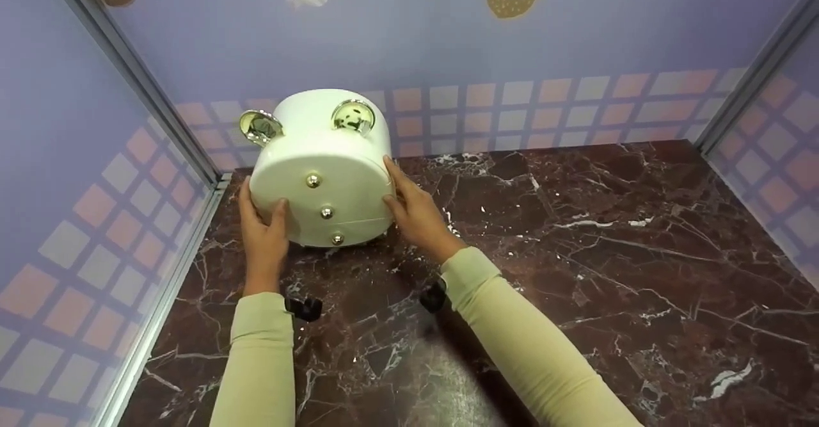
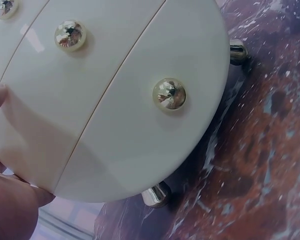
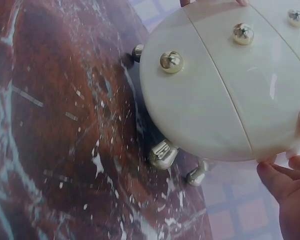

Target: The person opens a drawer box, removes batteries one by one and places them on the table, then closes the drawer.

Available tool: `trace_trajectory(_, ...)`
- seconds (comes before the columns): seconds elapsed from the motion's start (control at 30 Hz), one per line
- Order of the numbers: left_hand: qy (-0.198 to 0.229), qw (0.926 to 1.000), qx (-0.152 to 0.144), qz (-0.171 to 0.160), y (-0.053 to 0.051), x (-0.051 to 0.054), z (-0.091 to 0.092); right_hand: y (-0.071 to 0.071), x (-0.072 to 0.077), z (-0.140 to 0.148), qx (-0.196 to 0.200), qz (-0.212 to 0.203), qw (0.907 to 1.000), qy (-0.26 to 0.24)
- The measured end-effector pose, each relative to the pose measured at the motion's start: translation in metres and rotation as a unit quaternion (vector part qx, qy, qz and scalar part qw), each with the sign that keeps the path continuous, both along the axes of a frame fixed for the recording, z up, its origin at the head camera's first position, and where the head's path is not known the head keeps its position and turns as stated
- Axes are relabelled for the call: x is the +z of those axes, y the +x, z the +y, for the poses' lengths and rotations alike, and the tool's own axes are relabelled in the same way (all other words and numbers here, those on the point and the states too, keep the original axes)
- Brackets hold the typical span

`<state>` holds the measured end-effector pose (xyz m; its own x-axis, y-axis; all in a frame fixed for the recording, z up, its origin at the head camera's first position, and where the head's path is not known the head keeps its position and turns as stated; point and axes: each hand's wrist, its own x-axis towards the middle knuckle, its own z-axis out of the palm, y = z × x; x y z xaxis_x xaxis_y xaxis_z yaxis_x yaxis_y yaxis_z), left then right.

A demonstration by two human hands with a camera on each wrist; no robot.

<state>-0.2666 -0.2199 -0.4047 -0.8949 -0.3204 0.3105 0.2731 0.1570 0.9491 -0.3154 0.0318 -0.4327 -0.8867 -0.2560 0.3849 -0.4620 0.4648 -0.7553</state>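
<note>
Head view: one white cabinet (image 1: 345, 164), rounded, with two shiny ears (image 1: 261, 127) and three metallic knobs (image 1: 327, 212); location, far left of the dark marble counter (image 1: 576, 273), near the patterned wall (image 1: 416, 36). Your left hand (image 1: 264, 238) grips the side to your left, thumb on the front; your right hand (image 1: 419, 212) grips the opposite side, thumb at the front edge.

Left wrist view: front crossed by two seams (image 2: 110, 85), your thumb near the upper one. Two metallic feet (image 2: 156, 194) show at the lower edge; whether they bear weight, cannot tell.

Right wrist view: three feet in sight; your fingers and thumb pinch the cabinet's edge. Step in hand, as judged: two-handed positioning. Next move calls for an even hold, with every foot squarely down before either side is released.
</note>
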Motion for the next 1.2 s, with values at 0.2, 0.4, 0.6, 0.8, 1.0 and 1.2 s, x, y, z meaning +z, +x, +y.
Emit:
trace_trajectory(0.2, -0.026, 0.9996, -0.002, -0.007, -0.007, -0.011, 0.007, 0.001, -0.006, 0.015, -0.008, 0.035, 0.9992, -0.017)
trace_trajectory(0.4, -0.068, 0.9976, 0.003, 0.012, -0.016, -0.026, 0.012, 0.003, -0.010, 0.029, -0.024, 0.039, 0.9986, -0.028)
trace_trajectory(0.6, -0.099, 0.9950, -0.001, 0.015, -0.016, -0.030, 0.023, 0.004, -0.013, 0.043, -0.040, 0.061, 0.9965, -0.041)
trace_trajectory(0.8, -0.144, 0.9895, 0.010, 0.009, -0.016, -0.031, 0.035, 0.006, -0.016, 0.057, -0.056, 0.088, 0.9927, -0.060)
trace_trajectory(1.0, -0.161, 0.9868, 0.009, 0.011, -0.018, -0.033, 0.048, 0.008, -0.018, 0.070, -0.071, 0.104, 0.9893, -0.074)
trace_trajectory(1.2, -0.163, 0.9866, -0.004, 0.016, -0.019, -0.033, 0.062, 0.011, -0.019, 0.084, -0.091, 0.105, 0.9871, -0.079)
